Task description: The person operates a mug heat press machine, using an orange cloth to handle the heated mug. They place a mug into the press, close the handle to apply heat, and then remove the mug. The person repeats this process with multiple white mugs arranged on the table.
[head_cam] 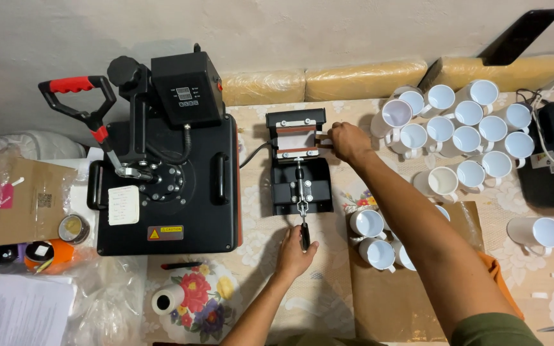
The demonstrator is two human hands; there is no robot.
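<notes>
A small black mug press (301, 172) stands at the table's middle, with a white mug (297, 138) clamped sideways in its heater band. My left hand (295, 252) grips the press's black lever handle (304, 234) at the near end. My right hand (349, 141) reaches across to the right side of the clamped mug, fingers touching it at the band's edge.
A large black flat heat press (165, 186) with a red-gripped handle stands to the left. Several white mugs (463, 128) crowd the back right, more lie on brown paper (379, 250) near my right arm. Tape rolls (72, 229) and plastic bags lie left.
</notes>
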